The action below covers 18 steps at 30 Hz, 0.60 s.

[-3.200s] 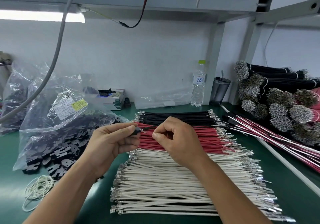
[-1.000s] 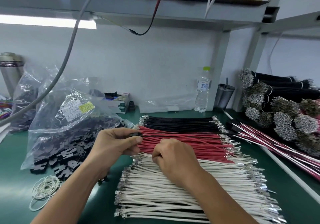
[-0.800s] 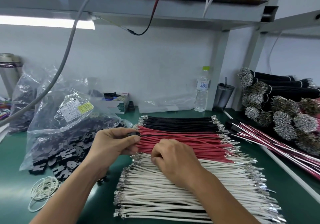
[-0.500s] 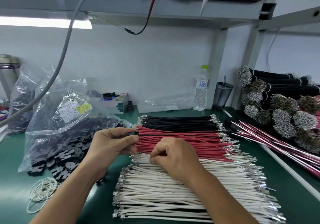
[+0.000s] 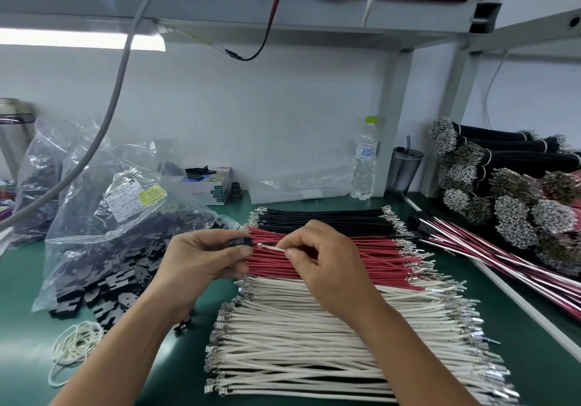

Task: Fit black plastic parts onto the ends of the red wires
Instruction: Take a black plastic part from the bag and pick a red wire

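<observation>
Pinching a black part [image 5: 240,242] in the left hand [image 5: 201,259] while the right hand [image 5: 317,257] is pinching a wire [image 5: 272,247] just beside it, so a tilted terminal is probably jamming or bending.

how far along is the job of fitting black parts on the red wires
Done: a batch of wires with black parts fitted lies at right. In hand: the left hand pinches a black plastic part while the right hand feeds a wire into it; it looks pale, not red. Left: the red wires still show bare terminals, and the bag of black parts stays full.
</observation>
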Each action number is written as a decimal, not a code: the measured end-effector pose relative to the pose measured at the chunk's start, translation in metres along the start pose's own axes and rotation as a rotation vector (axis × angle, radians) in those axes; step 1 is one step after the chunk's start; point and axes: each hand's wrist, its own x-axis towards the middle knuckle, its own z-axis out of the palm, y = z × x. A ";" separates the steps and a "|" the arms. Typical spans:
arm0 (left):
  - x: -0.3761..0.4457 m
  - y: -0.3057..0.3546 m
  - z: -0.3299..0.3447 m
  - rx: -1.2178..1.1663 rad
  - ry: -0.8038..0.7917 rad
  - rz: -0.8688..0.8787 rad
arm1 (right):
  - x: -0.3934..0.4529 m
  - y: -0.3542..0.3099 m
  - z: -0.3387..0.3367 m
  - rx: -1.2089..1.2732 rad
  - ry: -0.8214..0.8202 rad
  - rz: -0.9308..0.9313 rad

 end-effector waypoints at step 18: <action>-0.009 0.006 0.007 0.057 -0.141 0.041 | 0.000 -0.011 -0.001 -0.289 0.116 -0.281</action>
